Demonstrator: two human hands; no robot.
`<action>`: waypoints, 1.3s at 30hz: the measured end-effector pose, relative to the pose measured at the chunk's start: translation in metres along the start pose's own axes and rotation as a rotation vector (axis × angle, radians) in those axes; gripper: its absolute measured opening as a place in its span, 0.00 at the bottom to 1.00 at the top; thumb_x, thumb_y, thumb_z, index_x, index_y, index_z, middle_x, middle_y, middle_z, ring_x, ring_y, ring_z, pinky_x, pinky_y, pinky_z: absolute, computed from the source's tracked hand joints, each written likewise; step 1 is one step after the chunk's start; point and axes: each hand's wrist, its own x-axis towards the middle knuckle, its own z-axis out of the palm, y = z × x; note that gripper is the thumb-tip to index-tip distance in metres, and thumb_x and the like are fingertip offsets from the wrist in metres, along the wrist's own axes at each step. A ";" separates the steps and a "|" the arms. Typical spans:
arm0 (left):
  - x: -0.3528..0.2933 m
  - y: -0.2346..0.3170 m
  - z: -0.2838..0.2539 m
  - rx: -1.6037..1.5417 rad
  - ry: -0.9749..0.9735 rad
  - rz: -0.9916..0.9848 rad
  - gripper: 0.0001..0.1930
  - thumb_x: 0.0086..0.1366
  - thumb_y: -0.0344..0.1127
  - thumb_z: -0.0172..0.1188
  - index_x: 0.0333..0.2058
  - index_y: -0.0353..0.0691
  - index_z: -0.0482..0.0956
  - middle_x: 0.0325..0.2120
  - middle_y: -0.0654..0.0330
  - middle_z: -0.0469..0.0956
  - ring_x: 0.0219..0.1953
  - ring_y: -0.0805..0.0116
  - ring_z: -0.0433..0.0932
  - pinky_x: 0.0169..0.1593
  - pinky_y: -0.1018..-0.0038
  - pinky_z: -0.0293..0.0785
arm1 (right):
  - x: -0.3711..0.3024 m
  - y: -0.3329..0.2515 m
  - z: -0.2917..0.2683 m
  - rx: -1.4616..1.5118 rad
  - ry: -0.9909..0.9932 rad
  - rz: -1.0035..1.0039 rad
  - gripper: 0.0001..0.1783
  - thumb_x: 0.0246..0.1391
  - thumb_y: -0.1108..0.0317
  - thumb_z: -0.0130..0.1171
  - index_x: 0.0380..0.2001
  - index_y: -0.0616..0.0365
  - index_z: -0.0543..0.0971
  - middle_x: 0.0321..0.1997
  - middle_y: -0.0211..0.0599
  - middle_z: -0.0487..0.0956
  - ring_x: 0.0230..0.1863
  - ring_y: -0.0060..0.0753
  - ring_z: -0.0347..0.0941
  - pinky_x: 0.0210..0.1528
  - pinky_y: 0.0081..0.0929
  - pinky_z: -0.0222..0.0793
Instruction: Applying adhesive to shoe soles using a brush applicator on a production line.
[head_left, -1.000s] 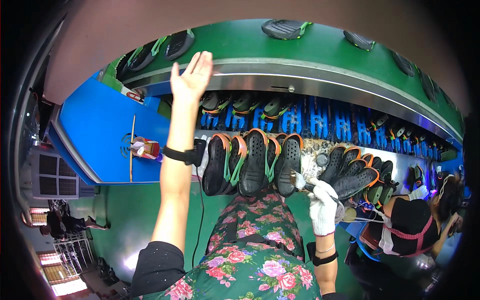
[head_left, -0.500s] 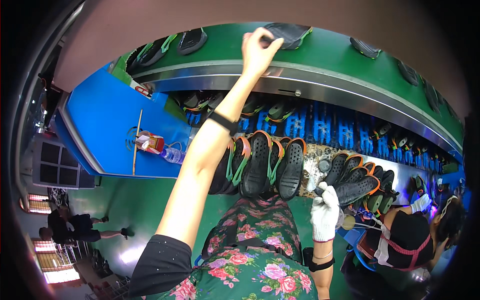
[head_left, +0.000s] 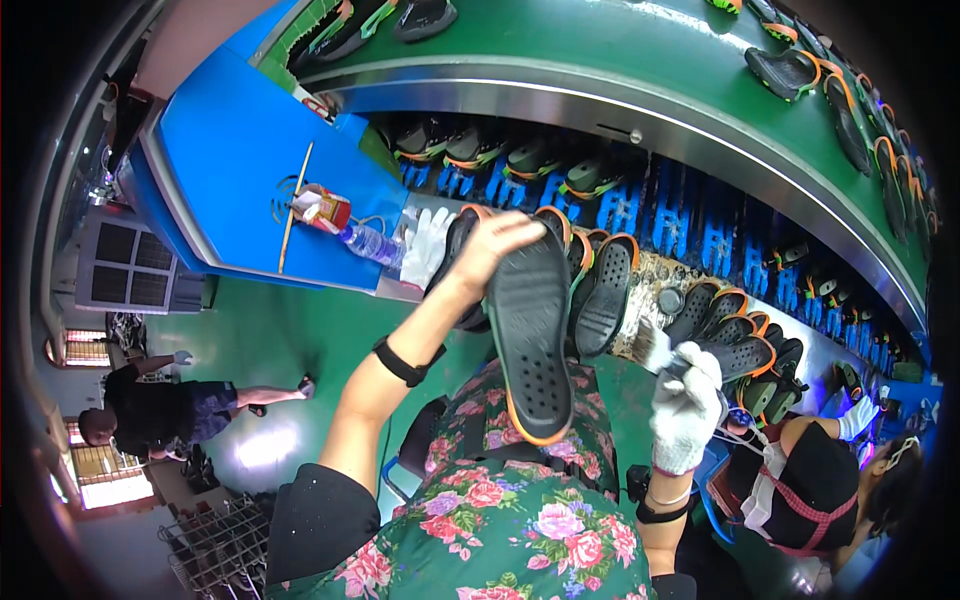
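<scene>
A green belt (head_left: 590,45) arcs across the top behind a metal rail, bearing black footwear edged in orange and green. Below, a green floor (head_left: 250,330) spreads out on the left, and a blue bench (head_left: 225,160) juts over it. The wearer's flowered green apron (head_left: 540,500) fills the lower middle. A rank of blue racks (head_left: 670,225) runs under the rail, with dark footwear set on several at its left end. At the right a co-worker (head_left: 805,490) in a black top sits beside the line; at the left, on the far floor, another person (head_left: 180,405) in dark clothing is in view. A row of black perforated pieces lies along a narrow worn bench (head_left: 648,275) between racks and apron. In front of that row, raised over the apron's upper part, is one black sole (head_left: 530,320), its holed, orange-rimmed end pointing down toward the wearer. The bare left hand (head_left: 495,248) holds its upper end, fingers closed around it. The gloved right hand (head_left: 685,410), fingers curled, grips a brush (head_left: 652,345) just right of the row, bristles pointing away from the wearer. A white glove (head_left: 428,242), a clear bottle (head_left: 372,243), a small red box (head_left: 330,208) and a thin stick (head_left: 293,215) lie to the left.
</scene>
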 end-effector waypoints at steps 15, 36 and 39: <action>-0.091 -0.106 0.074 -1.036 -0.531 -0.482 0.62 0.59 0.88 0.28 0.68 0.33 0.65 0.53 0.38 0.78 0.57 0.38 0.78 0.66 0.44 0.69 | 0.006 0.027 0.047 -0.414 -0.182 -0.202 0.13 0.55 0.83 0.65 0.45 0.69 0.84 0.49 0.54 0.85 0.44 0.36 0.84 0.44 0.30 0.83; -0.077 -0.080 0.119 -0.883 -0.505 -0.344 0.56 0.62 0.87 0.30 0.72 0.45 0.60 0.65 0.54 0.70 0.65 0.56 0.72 0.69 0.56 0.66 | 0.012 0.006 0.063 -1.141 -0.362 -0.902 0.14 0.46 0.81 0.71 0.38 0.59 0.88 0.44 0.45 0.88 0.41 0.39 0.85 0.47 0.33 0.79; -0.066 -0.089 0.121 -1.169 -0.952 -0.159 0.54 0.63 0.86 0.30 0.72 0.49 0.60 0.65 0.57 0.70 0.65 0.56 0.71 0.69 0.56 0.66 | 0.016 -0.002 0.063 -1.275 -0.252 -1.105 0.14 0.47 0.81 0.70 0.39 0.59 0.88 0.45 0.45 0.88 0.42 0.42 0.85 0.46 0.33 0.79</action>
